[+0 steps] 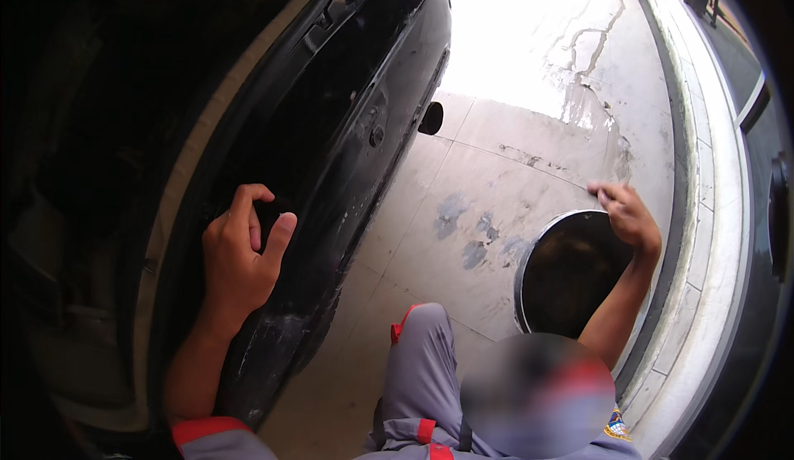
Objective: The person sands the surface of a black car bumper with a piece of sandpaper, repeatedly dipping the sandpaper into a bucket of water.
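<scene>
Grey trousers (pixel 426 369), red-trimmed grey sleeve (pixel 217 438), blue-and-yellow badge (pixel 617 425).

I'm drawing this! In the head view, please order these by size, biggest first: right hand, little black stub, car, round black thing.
Car
Round black thing
Right hand
Little black stub

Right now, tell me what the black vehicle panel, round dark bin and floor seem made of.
Black vehicle panel: perhaps painted metal, glossy by its reflections, scuffed in places. Round dark bin: metal or plastic; its thin rim is bright, its interior too dark to tell. Floor: likely stone or ceramic tile, stained, given straight joints.
</scene>
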`<state>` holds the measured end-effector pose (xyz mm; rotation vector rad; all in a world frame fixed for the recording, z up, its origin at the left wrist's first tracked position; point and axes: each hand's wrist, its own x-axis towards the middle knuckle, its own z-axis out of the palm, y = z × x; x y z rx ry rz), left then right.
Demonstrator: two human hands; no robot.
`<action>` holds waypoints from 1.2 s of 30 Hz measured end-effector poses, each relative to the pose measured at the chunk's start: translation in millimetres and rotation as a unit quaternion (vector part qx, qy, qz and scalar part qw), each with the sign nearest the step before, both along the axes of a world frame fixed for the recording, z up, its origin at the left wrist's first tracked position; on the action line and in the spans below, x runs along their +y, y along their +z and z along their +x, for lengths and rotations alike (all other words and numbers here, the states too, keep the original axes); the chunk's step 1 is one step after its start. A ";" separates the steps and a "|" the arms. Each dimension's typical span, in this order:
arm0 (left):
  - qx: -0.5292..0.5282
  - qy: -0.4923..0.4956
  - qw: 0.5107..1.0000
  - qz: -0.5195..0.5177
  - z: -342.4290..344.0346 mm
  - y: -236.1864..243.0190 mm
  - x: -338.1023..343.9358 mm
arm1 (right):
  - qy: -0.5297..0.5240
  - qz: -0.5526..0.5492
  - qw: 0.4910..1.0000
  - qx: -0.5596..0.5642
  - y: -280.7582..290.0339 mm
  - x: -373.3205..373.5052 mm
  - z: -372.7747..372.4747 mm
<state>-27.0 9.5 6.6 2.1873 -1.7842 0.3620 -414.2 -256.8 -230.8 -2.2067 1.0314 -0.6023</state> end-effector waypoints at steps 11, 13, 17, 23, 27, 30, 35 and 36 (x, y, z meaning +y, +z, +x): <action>0.010 0.015 1.000 0.010 0.3 -2.7 -0.4 | -0.041 -0.080 0.900 -0.426 93.6 67.6 317.0; 0.009 0.018 1.000 0.017 2.0 -0.2 2.1 | -0.046 -0.080 0.887 -0.452 90.1 98.0 332.9; 0.007 0.013 1.000 0.014 4.5 -3.4 0.0 | -0.040 -0.091 0.891 -0.443 97.0 115.1 320.5; 0.008 0.022 0.999 0.022 3.6 -1.5 -2.2 | -0.078 -0.054 0.883 -0.459 109.9 85.8 333.2; 0.013 0.033 0.999 0.019 3.9 -2.7 -0.2 | -0.034 -0.047 0.885 -0.463 109.8 137.1 320.9; 0.015 0.023 0.999 0.021 2.6 -7.2 -5.3 | -0.094 -0.057 0.879 -0.463 110.3 90.5 335.3; 0.022 0.029 0.999 0.018 1.5 -0.5 -1.5 | -0.038 -0.014 0.859 -0.510 113.5 171.1 325.4; 0.024 0.031 0.999 0.017 1.8 -0.8 -0.6 | -0.008 0.009 0.862 -0.506 111.7 186.3 321.4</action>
